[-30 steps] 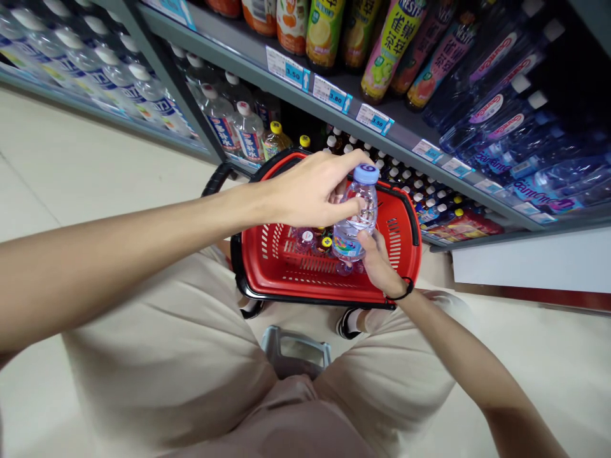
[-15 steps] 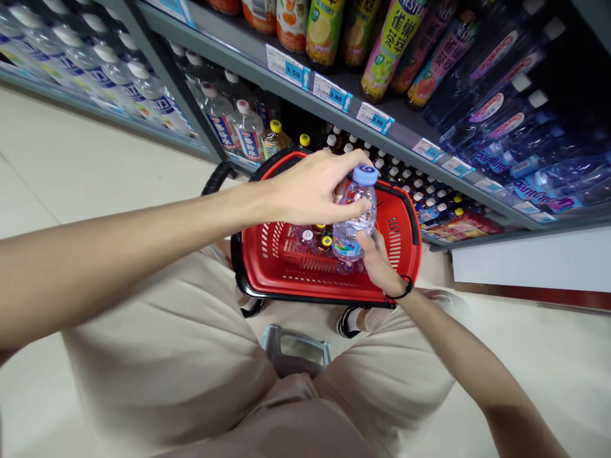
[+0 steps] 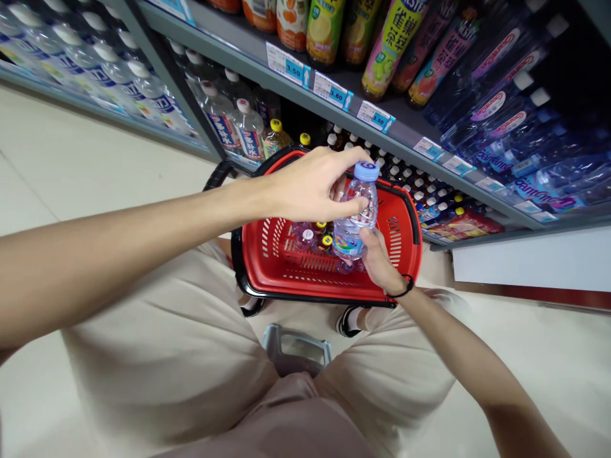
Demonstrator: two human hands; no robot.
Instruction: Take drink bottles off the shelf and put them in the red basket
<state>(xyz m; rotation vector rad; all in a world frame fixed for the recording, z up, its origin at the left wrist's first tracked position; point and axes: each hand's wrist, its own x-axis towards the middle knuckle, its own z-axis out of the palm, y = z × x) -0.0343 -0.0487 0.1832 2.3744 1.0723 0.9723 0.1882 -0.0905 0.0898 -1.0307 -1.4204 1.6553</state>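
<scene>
A small clear water bottle [image 3: 350, 238] with a light blue cap is held above the red shopping basket [image 3: 258, 280], slightly tilted. My left hand [image 3: 315, 184] is closed around its upper part, with the thumb across the front and fingers behind near the cap. Lower down, my right hand [image 3: 380, 259], with a black band on the wrist, grips the bottle near its base; some of its fingers are hidden behind it. Inside the basket lie several small bottles [image 3: 308, 237], some with yellow caps and one with a white cap.
A shelf [image 3: 229, 44] of drinks with price tags runs across the top. Bottles [image 3: 251, 130] stand on the lower level behind the basket, and more water bottles [image 3: 71, 48] fill the left shelf. A grey stool [image 3: 296, 350] sits between my legs.
The bottle stays in both hands above the basket. Only a very slight shift of the hands and bottle shows.
</scene>
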